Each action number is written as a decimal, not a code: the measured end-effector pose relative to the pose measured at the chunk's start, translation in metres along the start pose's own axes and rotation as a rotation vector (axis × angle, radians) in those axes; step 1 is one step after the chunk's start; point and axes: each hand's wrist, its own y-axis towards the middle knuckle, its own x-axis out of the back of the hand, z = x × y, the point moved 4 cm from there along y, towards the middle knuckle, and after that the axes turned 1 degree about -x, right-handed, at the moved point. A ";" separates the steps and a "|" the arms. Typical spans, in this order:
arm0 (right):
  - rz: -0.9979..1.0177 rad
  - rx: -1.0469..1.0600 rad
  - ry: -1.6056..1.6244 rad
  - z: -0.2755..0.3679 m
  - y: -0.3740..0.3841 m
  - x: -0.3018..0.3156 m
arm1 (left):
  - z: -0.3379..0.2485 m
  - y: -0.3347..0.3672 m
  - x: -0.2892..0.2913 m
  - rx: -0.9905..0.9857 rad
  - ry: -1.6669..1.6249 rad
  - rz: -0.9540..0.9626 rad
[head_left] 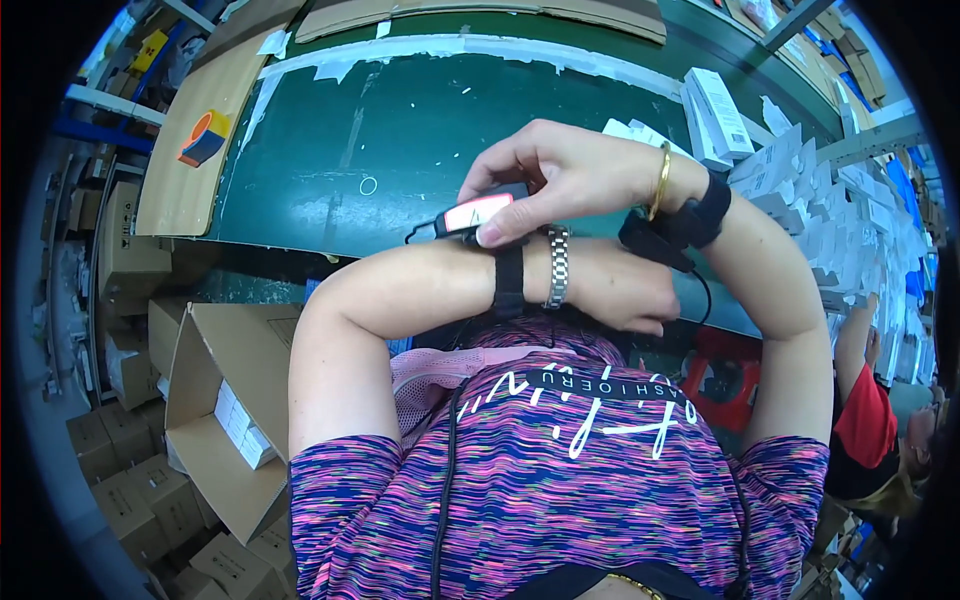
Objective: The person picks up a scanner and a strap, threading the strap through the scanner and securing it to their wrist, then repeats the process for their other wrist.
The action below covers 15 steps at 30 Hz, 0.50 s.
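My right hand [545, 175] pinches a small black device with a lit white-and-red face [478, 213] between thumb and fingers. The device rests against my left forearm, beside a black strap [509, 280], and a short black cable leaves its left end. A silver metal-link bracelet or watch band [558, 268] circles the left wrist. My left hand [635, 295] lies across my front with its fingers loosely curled; its palm is hidden. On my right wrist are a gold bangle [661, 180] and a black strap [708, 212] with another black device [650, 236], from which a cable hangs.
A green worktable [400, 130] lies ahead, with an orange-and-blue tape roll [203, 138] on cardboard at its left. White boxes [718, 112] stand at the right. An open carton [230, 400] holds small white boxes at lower left. Another person [868, 425] is at far right.
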 end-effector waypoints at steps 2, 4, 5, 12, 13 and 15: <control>0.043 0.001 0.044 -0.009 -0.003 0.009 | -0.020 0.006 0.008 -0.180 -0.061 0.056; -0.191 0.055 0.422 -0.021 -0.021 0.036 | -0.046 -0.003 0.044 -0.176 -0.473 0.099; -0.314 0.084 0.610 -0.030 -0.033 0.048 | -0.052 -0.013 0.071 -0.105 -0.621 -0.016; -1.040 0.384 -0.395 -0.029 -0.063 -0.042 | 0.044 -0.069 0.186 -0.672 -1.422 -0.860; -1.048 0.379 -0.393 -0.024 -0.050 -0.053 | 0.048 -0.073 0.187 -0.826 -1.447 -0.825; -1.207 0.460 -0.344 -0.018 -0.038 -0.064 | 0.068 -0.067 0.181 -0.717 -1.533 -0.976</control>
